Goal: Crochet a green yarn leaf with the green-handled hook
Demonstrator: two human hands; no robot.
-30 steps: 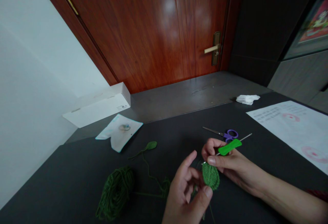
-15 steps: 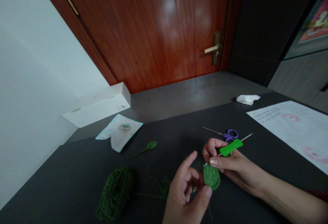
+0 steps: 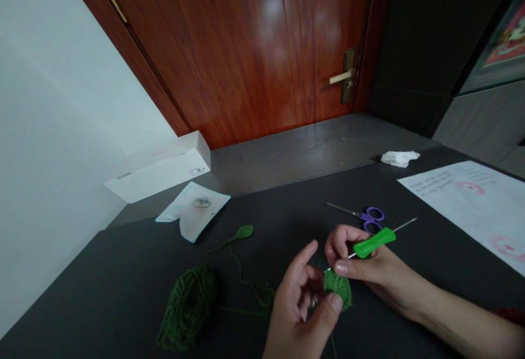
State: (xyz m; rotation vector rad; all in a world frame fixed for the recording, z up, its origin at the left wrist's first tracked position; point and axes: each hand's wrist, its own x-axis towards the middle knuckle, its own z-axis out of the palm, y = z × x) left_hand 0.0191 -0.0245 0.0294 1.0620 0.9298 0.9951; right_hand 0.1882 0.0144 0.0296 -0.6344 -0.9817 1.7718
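Observation:
A small green crocheted piece (image 3: pixel 339 289) is pinched between the thumb and fingers of my left hand (image 3: pixel 301 304), whose index finger points up. My right hand (image 3: pixel 361 255) grips a crochet hook (image 3: pixel 374 242) with a bright green handle; its tip is at the top edge of the piece. A ball of green yarn (image 3: pixel 187 307) lies to the left, and a strand runs from it toward my left hand. A small green leaf-shaped piece (image 3: pixel 245 232) with a yarn tail rests beyond the ball.
Purple-handled scissors (image 3: pixel 371 218) lie just beyond my right hand. A printed paper (image 3: pixel 471 200) is at the right, with a crumpled white tissue (image 3: pixel 400 158) behind it. A clear-fronted packet (image 3: pixel 194 211) and a long white box (image 3: pixel 164 170) stand at the back left.
The hook has tilted and its shaft shows more between my right fingers and the green piece. The piece sits slightly lower in my left hand. The whole view has shifted slightly.

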